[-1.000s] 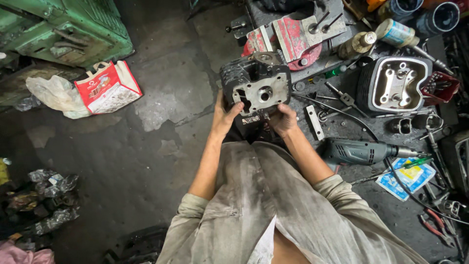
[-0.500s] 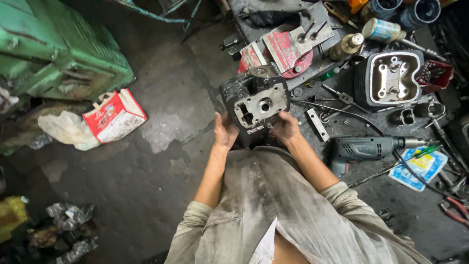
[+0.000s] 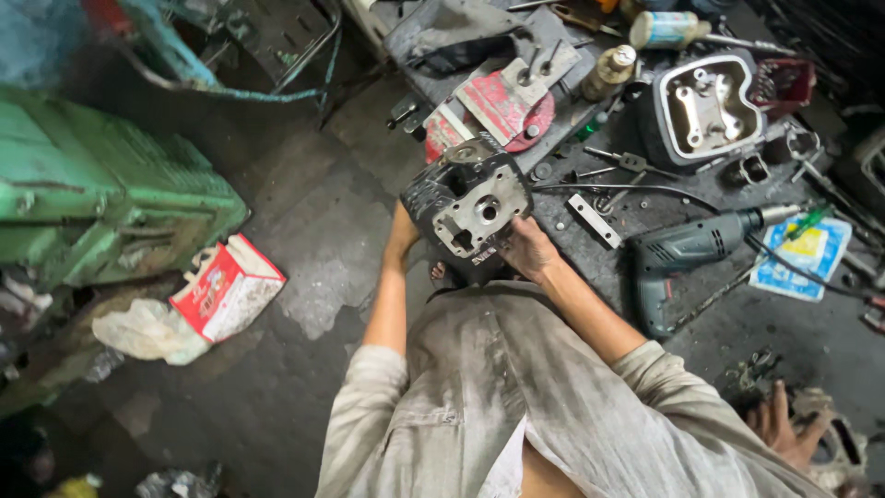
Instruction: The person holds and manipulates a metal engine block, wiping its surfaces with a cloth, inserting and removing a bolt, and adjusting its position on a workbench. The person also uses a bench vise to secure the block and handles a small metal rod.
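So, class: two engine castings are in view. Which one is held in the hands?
The dark finned engine block, gripped by the left hand and right hand. The other, the open cylinder head, lies untouched among tools.

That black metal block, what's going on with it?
A person holds the black engine cylinder block up over the grimy floor, left hand on one side, right hand on the other. An electric drill, a cylinder head cover and scattered tools lie to the right.
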